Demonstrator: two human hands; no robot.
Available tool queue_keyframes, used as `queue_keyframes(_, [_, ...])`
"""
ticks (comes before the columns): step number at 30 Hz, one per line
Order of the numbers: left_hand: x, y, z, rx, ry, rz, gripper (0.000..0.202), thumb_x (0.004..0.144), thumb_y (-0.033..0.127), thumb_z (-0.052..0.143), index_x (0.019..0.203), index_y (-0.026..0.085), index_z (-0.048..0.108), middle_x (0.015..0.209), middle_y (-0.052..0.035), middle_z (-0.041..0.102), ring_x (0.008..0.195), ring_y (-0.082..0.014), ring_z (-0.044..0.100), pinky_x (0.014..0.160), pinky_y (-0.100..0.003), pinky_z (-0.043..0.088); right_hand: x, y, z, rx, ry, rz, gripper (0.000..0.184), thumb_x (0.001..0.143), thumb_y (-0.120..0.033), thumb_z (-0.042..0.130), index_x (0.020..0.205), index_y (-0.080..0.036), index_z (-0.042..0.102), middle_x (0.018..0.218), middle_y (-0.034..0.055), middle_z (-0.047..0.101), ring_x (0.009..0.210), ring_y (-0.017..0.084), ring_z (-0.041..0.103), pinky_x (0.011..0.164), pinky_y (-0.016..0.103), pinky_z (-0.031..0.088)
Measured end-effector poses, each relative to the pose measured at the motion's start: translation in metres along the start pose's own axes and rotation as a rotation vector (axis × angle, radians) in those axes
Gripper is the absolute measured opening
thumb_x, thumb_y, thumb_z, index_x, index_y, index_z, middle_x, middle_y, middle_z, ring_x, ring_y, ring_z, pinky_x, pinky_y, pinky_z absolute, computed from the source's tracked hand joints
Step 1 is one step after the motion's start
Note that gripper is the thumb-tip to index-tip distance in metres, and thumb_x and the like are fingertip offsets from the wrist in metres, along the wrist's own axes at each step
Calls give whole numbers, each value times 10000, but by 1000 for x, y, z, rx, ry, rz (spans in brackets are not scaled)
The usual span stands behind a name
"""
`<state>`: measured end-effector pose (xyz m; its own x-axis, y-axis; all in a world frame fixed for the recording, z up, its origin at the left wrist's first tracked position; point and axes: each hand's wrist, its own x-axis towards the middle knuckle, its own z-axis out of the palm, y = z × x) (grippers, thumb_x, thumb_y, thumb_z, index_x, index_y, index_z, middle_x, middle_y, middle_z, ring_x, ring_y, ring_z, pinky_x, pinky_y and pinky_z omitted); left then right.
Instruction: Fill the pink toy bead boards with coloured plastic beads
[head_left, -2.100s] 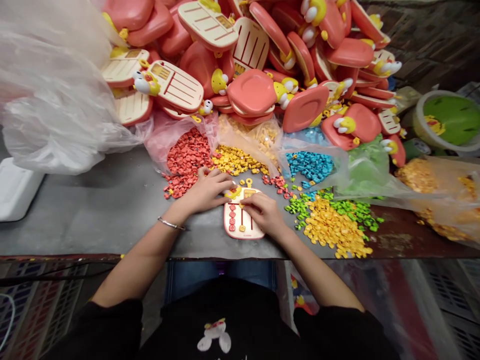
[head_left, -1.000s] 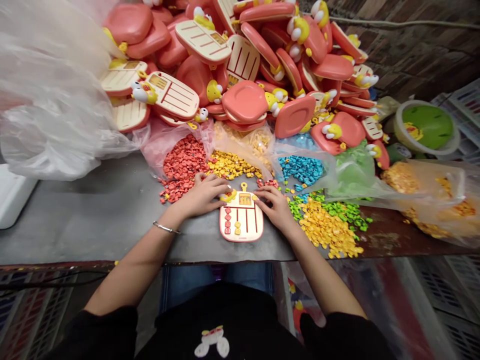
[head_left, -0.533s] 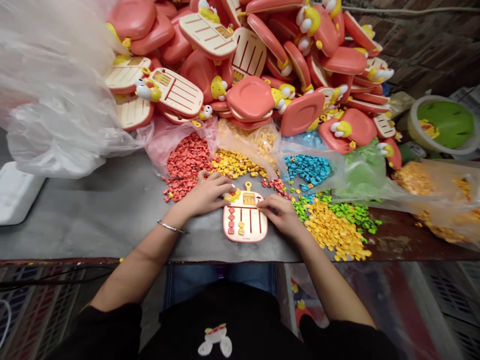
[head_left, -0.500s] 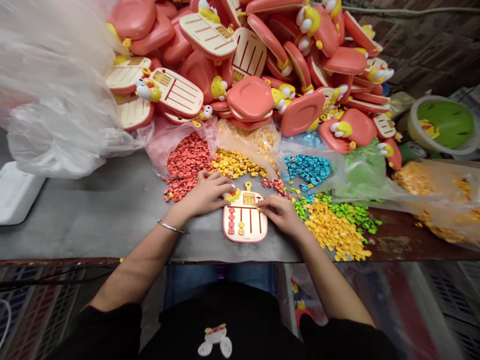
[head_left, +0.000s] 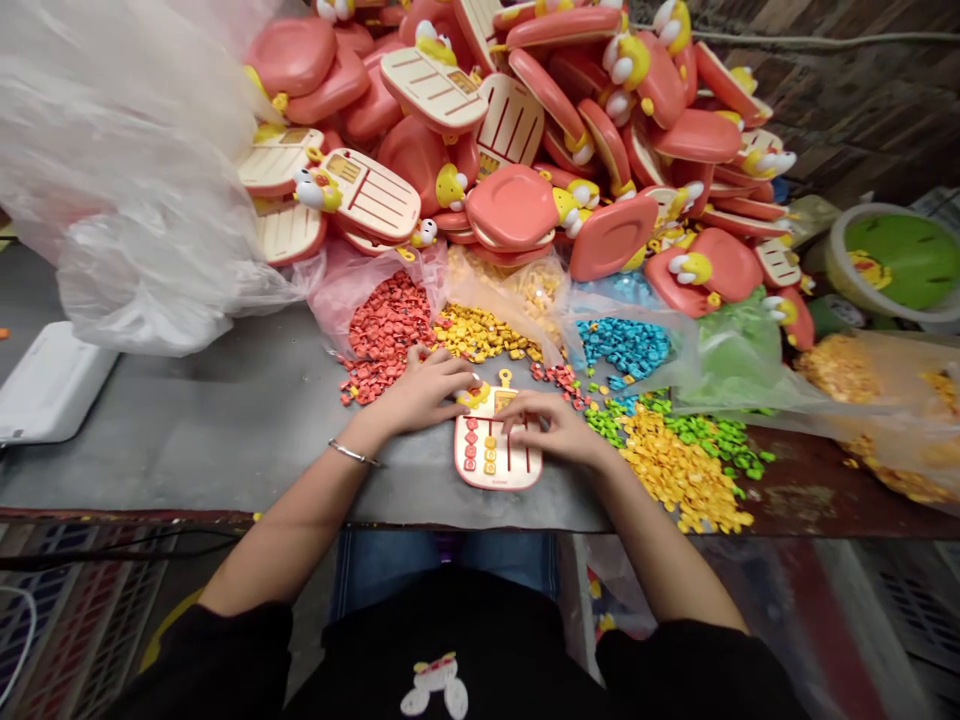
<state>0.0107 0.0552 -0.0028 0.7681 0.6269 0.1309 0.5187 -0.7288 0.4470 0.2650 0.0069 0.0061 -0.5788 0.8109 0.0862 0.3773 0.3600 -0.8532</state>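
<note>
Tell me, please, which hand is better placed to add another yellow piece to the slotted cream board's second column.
Probably the right hand: it is over the slotted cream board, close to its yellow pieces, while the left hand is at the board's upper-left corner.

toy workshop with heaped plastic parts [head_left: 679, 470]

A smooth, slotted, cream-and-coral plastic board [head_left: 517, 478] is seen at six o'clock; glossy, rounded coral plastic shells [head_left: 512, 205] at twelve; crinkled whitish plastic film [head_left: 150, 200] at ten; a shiny silver metal bracelet [head_left: 352, 453] at eight.
</note>
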Motion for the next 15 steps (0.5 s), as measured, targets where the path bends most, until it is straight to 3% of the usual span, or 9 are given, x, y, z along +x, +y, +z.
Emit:
queue_keyframes(4, [0, -1, 1, -6, -13, 4, 217, 947, 371, 574, 1126, 258, 626, 1241, -52, 642, 1107, -260, 506, 902, -445, 216, 43, 11, -8, -267, 225, 2, 141, 922, -208, 570, 970, -197, 702, 938, 65, 702, 871, 204, 636, 791, 336, 493])
queue_keyframes(9, [0, -3, 2, 7, -17, 6, 247, 913, 349, 606, 1140, 254, 629, 1224, -54, 642, 1111, -269, 501, 905, -448, 229, 93, 23, 7, -645, 73, 2, 130, 880, -125, 562, 864, -158, 686, 934, 109, 665, 911, 244, 594, 823, 362, 467])
queue_keyframes(15, [0, -1, -1, -16, -17, -3, 245, 905, 355, 605, 1126, 256, 641, 1214, -53, 640, 1105, -266, 503, 913, -441, 238, 67, 27, -6, -402, 286, -53, 159, 859, -99, 512, 864, -189, 644, 925, 65, 675, 870, 199, 618, 794, 314, 487])
